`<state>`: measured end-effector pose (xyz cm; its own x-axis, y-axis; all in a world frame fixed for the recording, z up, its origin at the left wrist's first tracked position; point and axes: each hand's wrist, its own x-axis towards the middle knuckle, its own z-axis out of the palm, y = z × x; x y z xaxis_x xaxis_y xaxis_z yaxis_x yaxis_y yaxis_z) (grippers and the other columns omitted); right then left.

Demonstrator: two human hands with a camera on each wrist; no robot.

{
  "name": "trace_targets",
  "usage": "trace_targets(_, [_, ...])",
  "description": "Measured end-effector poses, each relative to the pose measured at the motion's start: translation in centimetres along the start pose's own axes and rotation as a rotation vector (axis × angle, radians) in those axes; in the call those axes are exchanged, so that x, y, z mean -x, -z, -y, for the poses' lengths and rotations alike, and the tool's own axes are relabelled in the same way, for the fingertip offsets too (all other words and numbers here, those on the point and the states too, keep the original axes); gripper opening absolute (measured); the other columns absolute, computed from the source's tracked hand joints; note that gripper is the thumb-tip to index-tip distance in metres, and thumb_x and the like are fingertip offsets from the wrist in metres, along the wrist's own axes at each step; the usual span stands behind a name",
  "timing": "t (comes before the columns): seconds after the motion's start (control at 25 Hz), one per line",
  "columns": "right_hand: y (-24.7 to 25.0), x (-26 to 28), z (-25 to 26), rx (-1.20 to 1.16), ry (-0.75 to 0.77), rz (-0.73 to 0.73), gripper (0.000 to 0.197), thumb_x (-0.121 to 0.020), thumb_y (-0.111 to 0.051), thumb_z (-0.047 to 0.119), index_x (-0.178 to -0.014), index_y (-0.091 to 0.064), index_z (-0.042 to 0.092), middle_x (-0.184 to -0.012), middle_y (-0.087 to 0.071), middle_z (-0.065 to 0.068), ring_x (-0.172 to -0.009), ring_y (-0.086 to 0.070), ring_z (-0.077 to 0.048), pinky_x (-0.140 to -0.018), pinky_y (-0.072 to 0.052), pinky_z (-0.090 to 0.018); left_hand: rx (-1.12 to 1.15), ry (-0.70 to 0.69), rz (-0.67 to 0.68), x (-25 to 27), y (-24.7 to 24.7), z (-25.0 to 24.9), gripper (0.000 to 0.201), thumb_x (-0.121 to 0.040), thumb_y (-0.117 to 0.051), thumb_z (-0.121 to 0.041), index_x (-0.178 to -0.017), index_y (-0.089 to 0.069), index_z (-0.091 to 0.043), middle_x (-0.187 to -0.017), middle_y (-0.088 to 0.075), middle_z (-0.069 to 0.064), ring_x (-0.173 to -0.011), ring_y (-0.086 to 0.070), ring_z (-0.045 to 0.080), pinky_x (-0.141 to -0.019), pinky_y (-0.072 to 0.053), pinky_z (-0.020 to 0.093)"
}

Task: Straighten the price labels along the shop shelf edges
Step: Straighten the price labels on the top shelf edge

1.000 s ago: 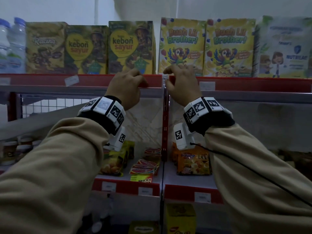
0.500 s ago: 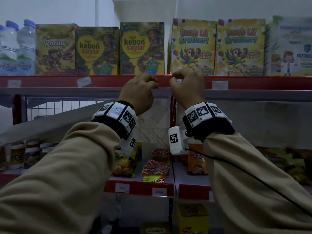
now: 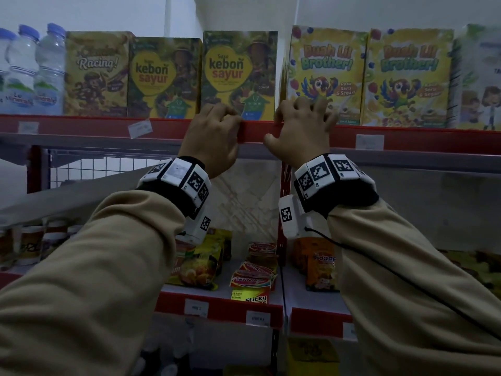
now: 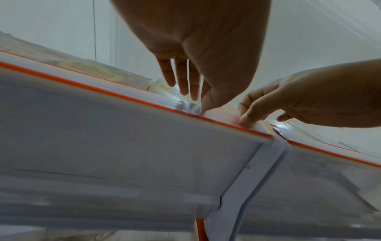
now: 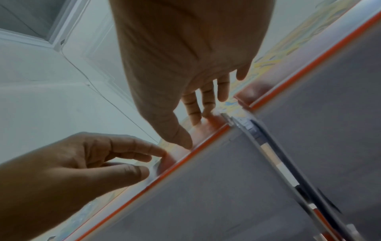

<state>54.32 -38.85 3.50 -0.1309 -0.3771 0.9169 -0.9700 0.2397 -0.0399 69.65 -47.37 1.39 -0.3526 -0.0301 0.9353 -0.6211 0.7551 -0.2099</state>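
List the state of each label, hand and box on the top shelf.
Left hand: fingers on the red shelf edge.
Right hand: fingers on the same edge, near the join.
Left label: tilted.
Far-left label: level.
Right label: level.
Label under the hands: hidden.
Cereal boxes: upright.
Bottles: upright, capped.

A pale, bare wall (image 3: 122, 14) fills the top of the frame in dim, bluish light. At the left middle a wire mesh panel (image 3: 81, 169) shows behind the shelving, and a red upright post (image 3: 283, 213) runs down the centre.
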Motion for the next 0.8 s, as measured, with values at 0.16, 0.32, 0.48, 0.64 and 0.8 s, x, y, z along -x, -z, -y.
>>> trace_targets(0.16, [-0.5, -1.2, 1.1, -0.018, 0.123, 0.029, 0.037, -0.075, -0.058, 0.05, -0.1, -0.057, 0.024, -0.115, -0.052, -0.003, -0.12, -0.032, -0.031, -0.09, -0.024, -0.046, 0.042, 0.068, -0.074, 0.0, -0.3, 1.1, 0.038, -0.084, -0.056, -0.017, -0.12, -0.057, -0.005, -0.123, -0.051, 0.016, -0.113, -0.047, 0.032, -0.096, -0.038, 0.038])
trace_targets(0.32, [-1.3, -1.3, 1.6, -0.047, 0.166, 0.018, 0.039, -0.076, -0.06, 0.048, -0.104, -0.053, 0.021, -0.117, -0.052, -0.005, -0.118, -0.037, -0.031, -0.091, -0.028, -0.046, 0.062, 0.197, -0.1, 1.2, -0.8, 2.8, 0.038, -0.086, -0.058, -0.023, -0.12, -0.056, -0.006, -0.117, -0.054, 0.014, -0.108, -0.049, 0.031, -0.092, -0.037, 0.036])
trace_targets(0.48, [-1.6, -1.7, 2.2, -0.136, 0.179, 0.006, 0.043, -0.073, -0.059, 0.041, -0.103, -0.053, 0.012, -0.111, -0.055, -0.01, -0.114, -0.039, -0.032, -0.09, -0.036, -0.042, 0.032, 0.11, -0.105, 2.1, -0.6, 4.0, 0.037, -0.09, -0.057, -0.025, -0.121, -0.06, -0.006, -0.116, -0.059, 0.012, -0.107, -0.053, 0.029, -0.092, -0.041, 0.035])
trace_targets(0.64, [-2.3, -1.6, 3.1, -0.128, 0.141, -0.016, 0.045, -0.074, -0.057, 0.045, -0.11, -0.053, 0.018, -0.116, -0.053, -0.007, -0.116, -0.038, -0.031, -0.094, -0.032, -0.044, -0.001, 0.063, -0.082, 1.8, 0.2, 4.7, 0.035, -0.088, -0.058, -0.031, -0.114, -0.06, -0.008, -0.108, -0.056, 0.013, -0.1, -0.053, 0.03, -0.085, -0.044, 0.038])
trace_targets(0.8, [-2.6, -2.0, 4.4, -0.226, 0.06, 0.004, 0.03, -0.081, -0.055, 0.052, -0.102, -0.058, 0.031, -0.114, -0.056, 0.0, -0.116, -0.036, -0.029, -0.096, -0.031, -0.048, -0.043, 0.042, 0.004, 1.0, 1.2, 5.6, 0.038, -0.086, -0.06, -0.037, -0.113, -0.057, -0.011, -0.11, -0.053, 0.011, -0.102, -0.05, 0.029, -0.088, -0.041, 0.039])
